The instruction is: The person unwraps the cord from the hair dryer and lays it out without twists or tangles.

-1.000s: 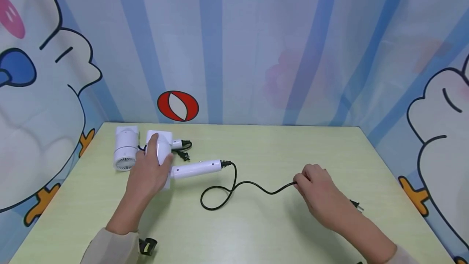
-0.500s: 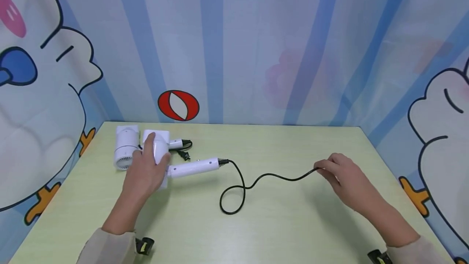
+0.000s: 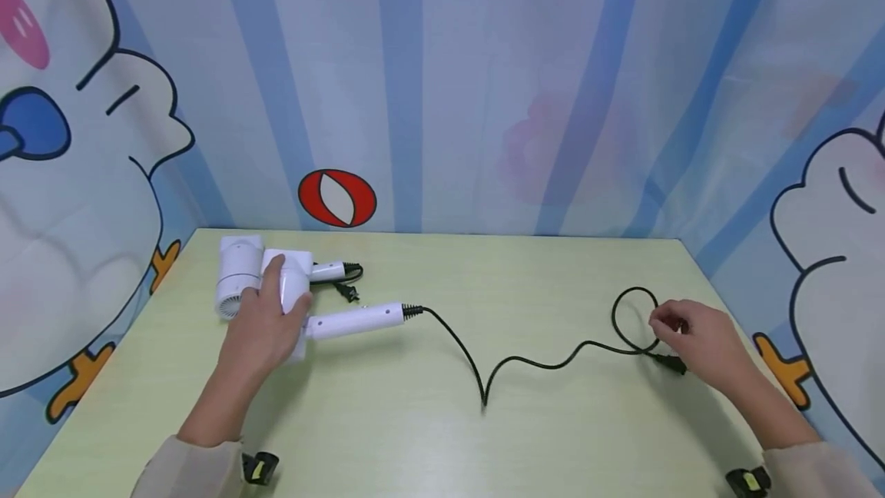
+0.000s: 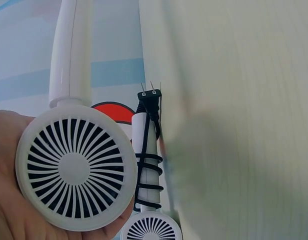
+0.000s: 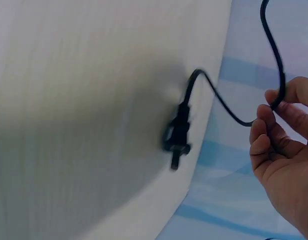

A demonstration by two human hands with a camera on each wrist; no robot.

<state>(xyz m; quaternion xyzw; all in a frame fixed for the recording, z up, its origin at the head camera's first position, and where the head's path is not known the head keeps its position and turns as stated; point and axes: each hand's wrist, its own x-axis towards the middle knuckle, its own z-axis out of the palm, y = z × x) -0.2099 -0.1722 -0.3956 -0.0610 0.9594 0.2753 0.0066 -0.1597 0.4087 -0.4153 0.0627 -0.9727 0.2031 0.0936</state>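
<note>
My left hand (image 3: 263,329) grips the body of a white hair dryer (image 3: 356,320), whose handle points right; its round slotted grille (image 4: 74,167) fills much of the left wrist view. From the handle a black cord (image 3: 539,364) runs rightward, with a sharp bend low over the table. My right hand (image 3: 705,340) pinches that cord between thumb and fingers. Beyond the pinch, the cord loops back down to its plug (image 5: 178,132), which hangs blurred in the right wrist view. A second white hair dryer (image 3: 240,271) lies at the back left, partly hidden behind the held one.
Black cord is wound round the second dryer's handle (image 4: 146,172), its two-pin plug (image 3: 348,293) at the handle's end. The pale table (image 3: 442,444) ends at a striped cartoon curtain (image 3: 463,98) at the back and sides.
My right hand has moved right along with the cord, drawing out the loop near the handle. The plug now shows below a loop beside this hand. The held dryer has shifted slightly left.
</note>
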